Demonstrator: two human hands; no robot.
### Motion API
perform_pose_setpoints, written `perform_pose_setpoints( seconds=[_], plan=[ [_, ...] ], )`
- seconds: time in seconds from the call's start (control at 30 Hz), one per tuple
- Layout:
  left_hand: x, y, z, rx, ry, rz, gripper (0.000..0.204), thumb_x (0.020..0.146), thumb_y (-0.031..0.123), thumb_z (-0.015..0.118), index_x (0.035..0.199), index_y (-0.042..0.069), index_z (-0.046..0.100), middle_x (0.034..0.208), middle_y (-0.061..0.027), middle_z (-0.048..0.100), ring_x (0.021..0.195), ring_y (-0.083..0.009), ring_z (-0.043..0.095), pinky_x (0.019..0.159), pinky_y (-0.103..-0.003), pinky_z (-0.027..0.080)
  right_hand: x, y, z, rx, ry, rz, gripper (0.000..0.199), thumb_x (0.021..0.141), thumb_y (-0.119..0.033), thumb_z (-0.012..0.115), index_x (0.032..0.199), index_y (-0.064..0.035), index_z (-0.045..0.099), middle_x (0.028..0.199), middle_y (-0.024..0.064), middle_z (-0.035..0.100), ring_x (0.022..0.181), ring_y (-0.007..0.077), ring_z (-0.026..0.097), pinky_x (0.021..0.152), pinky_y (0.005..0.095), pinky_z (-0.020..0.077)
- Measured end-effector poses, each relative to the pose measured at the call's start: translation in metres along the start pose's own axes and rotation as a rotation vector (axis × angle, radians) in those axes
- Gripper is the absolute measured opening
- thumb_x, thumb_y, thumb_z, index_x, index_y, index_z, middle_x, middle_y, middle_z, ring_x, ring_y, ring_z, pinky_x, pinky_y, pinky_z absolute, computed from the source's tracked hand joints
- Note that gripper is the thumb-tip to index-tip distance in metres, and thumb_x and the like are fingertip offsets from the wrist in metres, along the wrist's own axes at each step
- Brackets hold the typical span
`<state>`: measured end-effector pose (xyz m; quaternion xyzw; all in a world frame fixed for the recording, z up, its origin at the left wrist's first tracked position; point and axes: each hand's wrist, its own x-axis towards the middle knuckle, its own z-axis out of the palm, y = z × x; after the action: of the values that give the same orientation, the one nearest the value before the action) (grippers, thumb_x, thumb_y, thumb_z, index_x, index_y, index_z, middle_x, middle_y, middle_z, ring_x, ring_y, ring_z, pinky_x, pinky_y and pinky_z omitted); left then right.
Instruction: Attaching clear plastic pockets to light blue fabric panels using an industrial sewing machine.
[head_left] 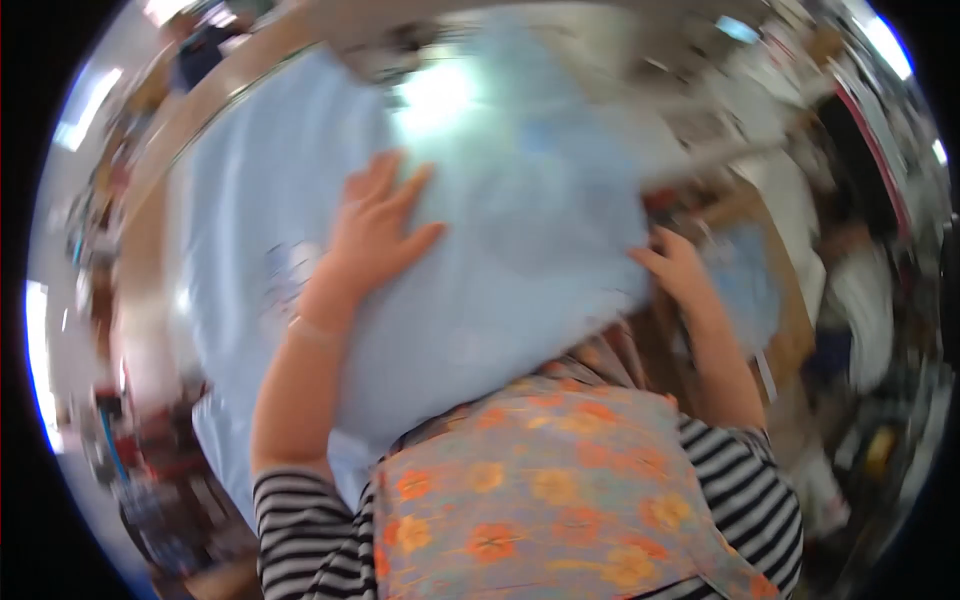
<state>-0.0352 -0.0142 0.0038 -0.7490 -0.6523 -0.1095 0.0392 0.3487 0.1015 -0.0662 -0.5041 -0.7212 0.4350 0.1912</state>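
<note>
A large piece of light blue cloth (480,290) spreads before me and hangs down on the left. My left hand (380,220) lies flat on it, palm down with the fingers spread. At the cloth's right edge is my right hand (680,265). Its thumb rests on the cloth and the fingers curl at the edge, partly hidden and smeared by motion. A bright lamp glow (435,92) falls on the far part of the cloth, near a blurred machine part (405,45). A small dark and pale pattern (290,268) marks the cloth beside my left forearm.
A brown board or table edge (785,300) carries another light blue piece (745,280) on the right. White cloth (860,310) hangs beyond it. Blurred clutter lines both sides. A person in dark clothing (200,55) is at the far left.
</note>
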Motion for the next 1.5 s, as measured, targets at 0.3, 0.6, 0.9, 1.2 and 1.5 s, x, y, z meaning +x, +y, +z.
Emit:
perform_pose_setpoints(
  seconds=[0.3,0.6,0.9,1.2,1.5],
  plan=[
    [-0.025,0.066,-0.002,0.040,-0.039,-0.054,0.063,0.082,0.025,0.061,0.140,0.005,0.047,0.147,-0.0171,0.041,0.137,-0.0340,0.038,0.114,-0.047,0.026,-0.065,0.186,-0.049,-0.331,0.611,0.128,0.023,0.089,-0.026,0.064,0.095,-0.0038,0.067,0.090,0.0135,0.070,0.076,0.0318,0.066,0.066,0.0409,0.0503],
    [0.000,0.073,0.004,0.060,0.042,-0.051,0.063,0.079,0.018,0.063,0.138,0.001,0.047,0.146,-0.0187,0.042,0.135,-0.0370,0.038,0.112,-0.044,0.029,-0.056,0.220,-0.035,-0.616,0.441,0.458,0.025,0.081,-0.023,0.064,0.101,-0.0072,0.065,0.103,0.0167,0.064,0.099,0.0369,0.061,0.081,0.0468,0.0496],
    [-0.010,0.073,0.006,-0.010,0.044,-0.091,0.067,0.078,0.035,0.070,0.134,0.003,0.051,0.144,-0.0209,0.043,0.134,-0.0355,0.040,0.112,-0.050,0.028,-0.030,0.210,-0.075,-0.106,0.692,0.238,0.019,0.082,-0.010,0.060,0.097,-0.0016,0.068,0.087,0.0138,0.069,0.081,0.0220,0.065,0.076,0.0336,0.0506],
    [-0.026,0.098,-0.021,-1.335,0.190,-0.073,0.053,0.091,0.032,0.062,0.132,0.000,0.052,0.136,-0.0141,0.052,0.121,-0.0246,0.053,0.105,-0.040,0.038,-0.019,-0.140,0.014,0.454,0.078,-0.541,0.025,0.083,0.005,0.062,0.106,-0.0056,0.068,0.097,0.0015,0.067,0.081,0.0101,0.060,0.075,0.0254,0.0499],
    [-0.107,0.031,-0.033,-0.395,0.235,-0.937,0.043,0.085,0.016,0.066,0.124,0.000,0.056,0.111,-0.0151,0.062,0.101,-0.0229,0.059,0.090,-0.036,0.047,0.027,-0.145,0.087,-0.238,-0.034,-1.033,0.043,0.073,0.006,0.060,0.114,-0.0052,0.064,0.115,0.0145,0.062,0.107,0.0303,0.059,0.088,0.0393,0.0493]
  ],
)
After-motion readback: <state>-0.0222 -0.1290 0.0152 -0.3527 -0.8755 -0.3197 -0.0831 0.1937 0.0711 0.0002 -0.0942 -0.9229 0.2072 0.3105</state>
